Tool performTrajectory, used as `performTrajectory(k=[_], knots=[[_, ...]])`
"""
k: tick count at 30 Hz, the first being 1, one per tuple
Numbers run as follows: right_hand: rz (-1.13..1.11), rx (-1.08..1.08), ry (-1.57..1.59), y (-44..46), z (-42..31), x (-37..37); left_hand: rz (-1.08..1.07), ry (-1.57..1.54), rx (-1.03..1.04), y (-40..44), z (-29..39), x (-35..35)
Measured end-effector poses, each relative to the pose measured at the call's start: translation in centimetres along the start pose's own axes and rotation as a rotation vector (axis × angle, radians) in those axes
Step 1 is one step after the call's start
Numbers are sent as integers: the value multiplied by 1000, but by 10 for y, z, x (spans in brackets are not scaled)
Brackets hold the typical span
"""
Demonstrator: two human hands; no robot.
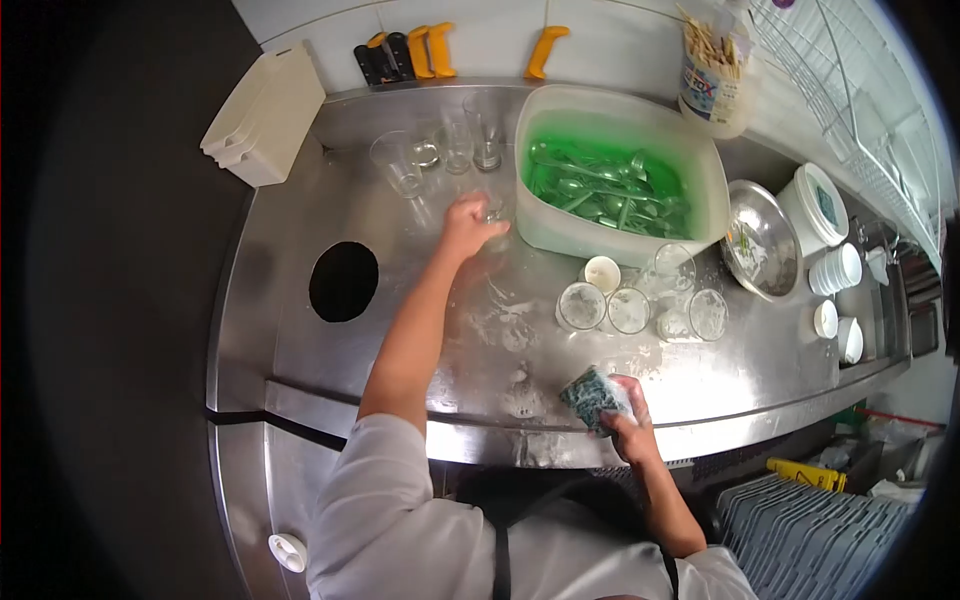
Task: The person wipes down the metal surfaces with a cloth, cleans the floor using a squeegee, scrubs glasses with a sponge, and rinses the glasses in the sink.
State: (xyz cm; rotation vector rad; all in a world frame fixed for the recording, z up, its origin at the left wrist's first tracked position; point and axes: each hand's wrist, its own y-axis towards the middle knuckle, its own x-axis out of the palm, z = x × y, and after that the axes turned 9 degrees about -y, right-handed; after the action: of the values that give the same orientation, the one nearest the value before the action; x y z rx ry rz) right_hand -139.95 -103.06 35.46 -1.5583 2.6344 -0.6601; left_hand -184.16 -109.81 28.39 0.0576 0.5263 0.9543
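My left hand (466,230) reaches across the steel counter with its fingers curved around a small clear glass (494,210), which the hand partly hides. Close beyond it stand several clear glasses, among them a tall one (486,135) and a wide-mouthed one (399,165). Near the counter's front edge, my right hand (631,420) grips a foamy green scouring sponge (592,396). Past the sponge is a group of soapy glasses (629,311) and a small white cup (602,273).
A white plastic tub (555,235) holds green liquid and cutlery. To its right are a steel bowl (770,285), a white bucket (803,212) and stacked white cups (835,270). A round hole (344,282) opens at left. Knives (440,50) hang behind; a cream bin (275,110) stands at back left.
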Motion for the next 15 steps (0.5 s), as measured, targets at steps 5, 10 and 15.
performTrajectory(k=[5,10,15], knots=[[212,-806,-908,27,9,39,287,-1539,-590,-142,39,22],[301,-963,-1090,77,-2,117,190,-1734,-876,-220,91,42],[-32,-292,-1122,109,-31,124,-291,-1078,-603,-238,97,0]])
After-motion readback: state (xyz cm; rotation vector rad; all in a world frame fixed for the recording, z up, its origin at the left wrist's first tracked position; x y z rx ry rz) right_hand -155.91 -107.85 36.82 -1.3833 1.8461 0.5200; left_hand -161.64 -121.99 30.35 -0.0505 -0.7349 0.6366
